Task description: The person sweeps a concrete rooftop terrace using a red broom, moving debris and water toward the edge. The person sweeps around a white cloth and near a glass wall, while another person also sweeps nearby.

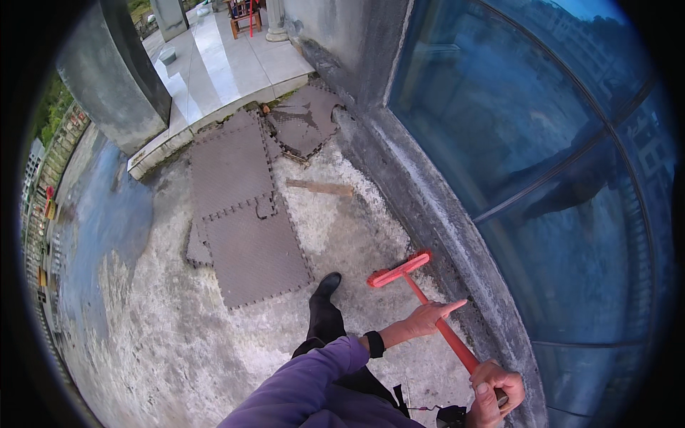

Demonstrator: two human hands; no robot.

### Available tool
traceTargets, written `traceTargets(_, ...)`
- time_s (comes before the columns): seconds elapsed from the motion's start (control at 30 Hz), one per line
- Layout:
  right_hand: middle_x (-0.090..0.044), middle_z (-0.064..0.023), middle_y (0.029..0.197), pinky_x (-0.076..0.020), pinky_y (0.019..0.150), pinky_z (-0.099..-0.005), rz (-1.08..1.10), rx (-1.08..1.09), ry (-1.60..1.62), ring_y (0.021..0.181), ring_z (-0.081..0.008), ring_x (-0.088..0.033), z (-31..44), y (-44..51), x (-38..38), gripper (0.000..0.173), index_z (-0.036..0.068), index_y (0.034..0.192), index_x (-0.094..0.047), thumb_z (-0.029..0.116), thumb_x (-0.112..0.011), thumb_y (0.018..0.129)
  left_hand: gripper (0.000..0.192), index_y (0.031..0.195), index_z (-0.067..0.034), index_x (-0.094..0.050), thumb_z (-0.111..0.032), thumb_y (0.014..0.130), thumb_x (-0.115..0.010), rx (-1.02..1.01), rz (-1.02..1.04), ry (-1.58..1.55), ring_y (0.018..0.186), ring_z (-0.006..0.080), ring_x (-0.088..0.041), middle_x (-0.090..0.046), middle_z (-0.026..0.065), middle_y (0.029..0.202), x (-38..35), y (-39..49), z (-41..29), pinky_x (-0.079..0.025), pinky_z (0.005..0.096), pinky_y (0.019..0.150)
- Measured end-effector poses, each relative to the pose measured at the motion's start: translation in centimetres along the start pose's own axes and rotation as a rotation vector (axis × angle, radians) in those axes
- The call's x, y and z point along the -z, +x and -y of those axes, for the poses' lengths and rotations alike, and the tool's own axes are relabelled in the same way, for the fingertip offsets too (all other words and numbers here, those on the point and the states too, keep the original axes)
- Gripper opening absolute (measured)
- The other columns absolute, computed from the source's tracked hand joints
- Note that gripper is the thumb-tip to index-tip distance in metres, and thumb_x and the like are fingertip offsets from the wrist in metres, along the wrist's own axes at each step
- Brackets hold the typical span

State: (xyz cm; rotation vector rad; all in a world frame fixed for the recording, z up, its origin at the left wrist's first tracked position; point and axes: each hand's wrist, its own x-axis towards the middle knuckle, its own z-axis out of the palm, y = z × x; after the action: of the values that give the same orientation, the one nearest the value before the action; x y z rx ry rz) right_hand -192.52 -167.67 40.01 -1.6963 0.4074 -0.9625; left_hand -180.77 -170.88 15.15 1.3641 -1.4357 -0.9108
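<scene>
A red long-handled scrub brush (pixel 401 270) slants across the view in front of me. Its bristled head is down at the concrete floor beside the wall's foot. My left hand (pixel 428 318) is wrapped around the middle of the handle, with one finger pointing out to the right. Lower down, my right hand (pixel 495 388) grips the handle near its end, where a brownish tip shows. A black band circles my left wrist below a purple sleeve. One black boot (pixel 327 289) stands on the floor left of the brush head.
Brown interlocking foam mats (pixel 257 257) lie ahead on the left, with a torn mat (pixel 305 117) beyond. A wooden strip (pixel 320 187) lies near the wall. Blue glass windows (pixel 508 117) rise above a concrete ledge (pixel 444 203) at right. A pillar (pixel 112 80) and raised tiled step (pixel 230 69) stand at the back.
</scene>
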Motion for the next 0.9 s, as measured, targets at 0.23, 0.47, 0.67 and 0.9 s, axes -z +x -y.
traceTargets(0.23, -0.040, -0.0020, 0.053, -0.0305, 0.048, -0.0295, -0.143, -0.152, 0.119, 0.046, -0.0118, -0.035, -9.7, 9.0, -5.9, 0.019, 0.005, 0.073, -0.042, 0.013, -0.059, 0.077, 0.074, 0.138, -0.024, -0.031, -0.006, 0.071, -0.057, 0.106, -0.200, 0.283, 0.079, 0.0273, -0.058, -0.059, 0.0073, 0.081, 15.5, 2.3, 8.7, -0.046, 0.0371, 0.071)
traceTargets(0.47, -0.061, -0.0040, 0.088, -0.0371, 0.059, -0.0172, -0.116, -0.359, 0.274, 0.069, -0.0041, -0.049, -21.5, 20.9, -15.7, 0.007, 0.000, 0.087, -0.058, -0.004, -0.059, 0.081, 0.071, 0.135, -0.021, -0.036, -0.009, 0.069, -0.060, 0.288, -0.403, 0.553, 0.081, 0.0293, -0.057, -0.059, 0.0087, 0.082, 32.6, 5.9, 21.1, -0.043, 0.0380, 0.080)
traceTargets(0.67, -0.058, -0.0011, 0.080, -0.0357, 0.056, -0.0182, -0.303, -0.502, 0.285, 0.063, -0.0047, -0.046, -28.7, 24.5, -19.5, 0.005, 0.001, 0.089, -0.058, 0.001, -0.059, 0.084, 0.058, 0.123, -0.018, -0.049, -0.007, 0.067, -0.061, 0.279, -0.448, 0.647, 0.087, 0.0280, -0.056, -0.061, 0.0068, 0.090, 37.3, 9.4, 28.0, -0.041, 0.0377, 0.085)
traceTargets(0.9, -0.048, 0.0001, 0.062, -0.0351, 0.056, -0.0228, -0.865, -0.422, 0.069, 0.057, -0.0085, -0.041, -22.7, 18.5, -12.0, 0.016, 0.005, 0.100, -0.054, 0.001, -0.051, 0.085, 0.035, 0.103, -0.014, -0.059, -0.013, 0.068, -0.064, 0.186, 0.067, 0.306, 0.090, 0.0271, -0.053, -0.062, 0.0059, 0.089, 21.0, 13.7, 24.1, -0.043, 0.0379, 0.081)
